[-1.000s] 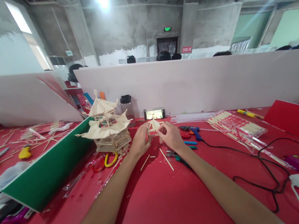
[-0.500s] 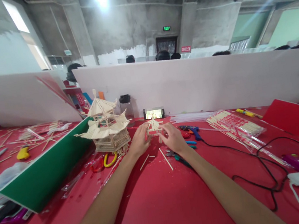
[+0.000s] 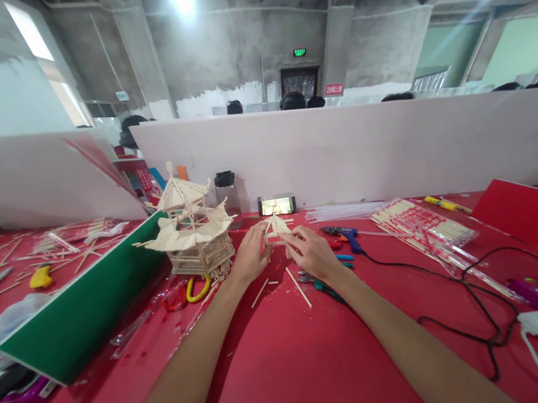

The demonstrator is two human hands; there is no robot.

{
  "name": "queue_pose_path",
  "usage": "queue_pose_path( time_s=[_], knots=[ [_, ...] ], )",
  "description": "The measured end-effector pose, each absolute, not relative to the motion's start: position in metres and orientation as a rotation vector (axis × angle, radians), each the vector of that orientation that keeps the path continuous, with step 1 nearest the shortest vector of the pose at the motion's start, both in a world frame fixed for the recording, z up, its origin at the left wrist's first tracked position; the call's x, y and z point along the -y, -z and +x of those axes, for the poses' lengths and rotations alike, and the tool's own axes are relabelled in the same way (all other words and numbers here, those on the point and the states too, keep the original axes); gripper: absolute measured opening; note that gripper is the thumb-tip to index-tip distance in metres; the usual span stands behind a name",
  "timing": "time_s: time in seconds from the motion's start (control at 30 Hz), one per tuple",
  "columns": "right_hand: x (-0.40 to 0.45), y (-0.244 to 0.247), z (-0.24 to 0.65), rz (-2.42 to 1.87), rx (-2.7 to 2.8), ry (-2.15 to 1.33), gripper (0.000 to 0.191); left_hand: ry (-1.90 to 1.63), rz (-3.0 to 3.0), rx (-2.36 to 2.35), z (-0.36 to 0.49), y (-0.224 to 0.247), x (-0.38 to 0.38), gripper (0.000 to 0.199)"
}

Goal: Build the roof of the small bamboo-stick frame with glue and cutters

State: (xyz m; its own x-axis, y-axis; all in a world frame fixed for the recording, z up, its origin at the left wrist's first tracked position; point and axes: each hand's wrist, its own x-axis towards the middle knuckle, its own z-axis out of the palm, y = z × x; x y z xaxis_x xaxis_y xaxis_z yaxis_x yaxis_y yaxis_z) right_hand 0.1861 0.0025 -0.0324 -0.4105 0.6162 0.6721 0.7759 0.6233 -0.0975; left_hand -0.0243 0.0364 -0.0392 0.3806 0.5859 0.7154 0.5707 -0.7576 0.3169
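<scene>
A small wooden-stick model with a pointed roof [image 3: 276,225] stands between my hands on the red table. My left hand [image 3: 253,253] has its fingers closed on the model's left side. On the other side my right hand [image 3: 311,249] touches the model with its fingertips, fingers bent and somewhat apart. Part of the model is hidden by the fingers. Loose sticks [image 3: 299,287] lie on the table in front of it. Left of my left hand rises a larger stick pagoda [image 3: 201,255] with tiered roofs.
A phone [image 3: 276,206] leans upright behind the small model, near a bottle [image 3: 227,197]. Pliers [image 3: 319,283] and a blue glue gun [image 3: 350,238] with a trailing cable lie to the right. A green board [image 3: 87,303] stands at left; yellow-handled scissors [image 3: 198,288] lie by the pagoda.
My right hand's fingers have loosened and straightened a little at the small model. My left hand stays almost where it was at the model's left side.
</scene>
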Motion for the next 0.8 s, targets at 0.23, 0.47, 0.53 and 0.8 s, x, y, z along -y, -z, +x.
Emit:
queue_pose_path(
  time_s=[0.23, 0.47, 0.53, 0.8],
  knots=[
    [-0.0010, 0.0311, 0.1878, -1.082, 2.180, 0.332, 0.039, -1.351, 2.607, -1.079, -0.0248, 0.0396, -0.0369, 0.048],
    [-0.0009, 0.0301, 0.1882, -1.104, 2.205, 0.336, 0.043, -1.350, 2.623, -1.059, -0.0258, 0.0412, -0.0394, 0.051],
    [-0.0010, 0.0299, 0.1879, -1.116, 2.200, 0.333, 0.043, -1.354, 2.625, -1.061, -0.0260, 0.0410, -0.0395, 0.051],
    [0.0018, 0.0252, 0.1856, -1.127, 2.225, 0.394, 0.043, -1.349, 2.620, -1.088, -0.0260, 0.0401, -0.0387, 0.050]
  ],
)
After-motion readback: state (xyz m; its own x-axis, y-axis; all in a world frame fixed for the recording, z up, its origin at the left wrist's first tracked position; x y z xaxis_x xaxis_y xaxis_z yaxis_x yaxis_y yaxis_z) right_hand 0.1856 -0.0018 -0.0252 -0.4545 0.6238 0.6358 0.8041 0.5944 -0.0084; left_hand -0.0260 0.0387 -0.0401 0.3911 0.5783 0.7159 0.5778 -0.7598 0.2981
